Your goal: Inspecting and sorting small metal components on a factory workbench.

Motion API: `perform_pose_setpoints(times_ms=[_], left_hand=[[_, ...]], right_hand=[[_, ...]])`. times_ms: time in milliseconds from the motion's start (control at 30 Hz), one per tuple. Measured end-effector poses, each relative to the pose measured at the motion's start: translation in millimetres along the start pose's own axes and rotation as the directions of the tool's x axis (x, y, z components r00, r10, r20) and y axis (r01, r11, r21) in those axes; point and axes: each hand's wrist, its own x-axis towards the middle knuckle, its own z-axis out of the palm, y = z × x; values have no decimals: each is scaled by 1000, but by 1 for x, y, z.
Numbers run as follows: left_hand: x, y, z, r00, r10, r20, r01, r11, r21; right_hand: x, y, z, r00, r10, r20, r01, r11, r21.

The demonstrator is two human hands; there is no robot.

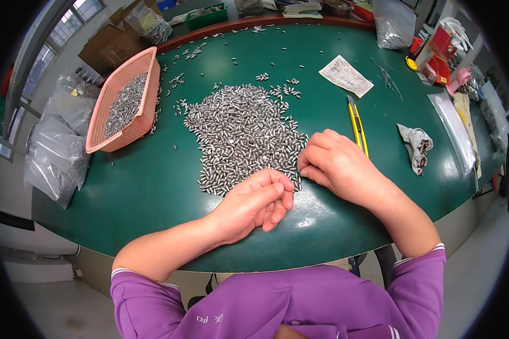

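A wide heap of small silvery metal pins [243, 135] with rounded ends lies on the green table [169, 226]. My left hand [254, 202] is at the near edge of the heap, palm turned inward, its fingers curled and the thumb against them. What it holds, if anything, is hidden. At the right edge of the heap is my right hand [335, 164], thumb and forefinger closed together beside the pins. Whatever is between those fingertips is too small to make out. The two hands are close but apart.
A pink plastic basket [148, 85] of similar metal pieces tilts at the left, beside clear filled bags [59, 152]. To the right are a yellow utility knife [357, 125], a printed paper slip [346, 76], thin wires [387, 76] and a stained crumpled cloth [417, 146]. Stray pins lie farther back.
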Motion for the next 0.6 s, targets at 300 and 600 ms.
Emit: perform_pose_setpoints(times_ms=[300,600], left_hand=[[1,-2,0,999,-33,-24,35,994,99],[0,0,0,1000,-12,4,12,1000,-13]], right_hand=[[2,-14,5,986,-123,-113,153,938,311],[1,1,-9,986,8,-165,-10,1000,-9]])
